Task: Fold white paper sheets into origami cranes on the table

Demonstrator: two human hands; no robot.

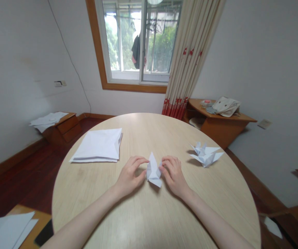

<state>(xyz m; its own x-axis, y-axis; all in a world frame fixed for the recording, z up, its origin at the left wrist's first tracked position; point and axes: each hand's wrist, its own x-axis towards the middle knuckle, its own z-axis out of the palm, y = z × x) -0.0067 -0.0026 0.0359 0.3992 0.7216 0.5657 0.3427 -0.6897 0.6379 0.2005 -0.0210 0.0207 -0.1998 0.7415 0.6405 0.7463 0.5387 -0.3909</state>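
A partly folded white paper piece (153, 170), with a tall point at the top and a flap at the lower right, is held at the middle of the round table (143, 214). My left hand (131, 175) pinches its left edge between thumb and fingers. On the opposite edge, my right hand (173, 174) grips it the same way. To the right of my hands sit folded paper cranes (208, 158) with pointed wings, set close together. A stack of white paper sheets (97, 145) lies on the table's left side.
A wooden cabinet (68, 127) with papers on top stands at the far left. Behind the table at right, a corner desk (226, 126) bears a cloth bag (226, 106). More sheets (6, 230) lie at the lower left, beside a dark object (45, 234).
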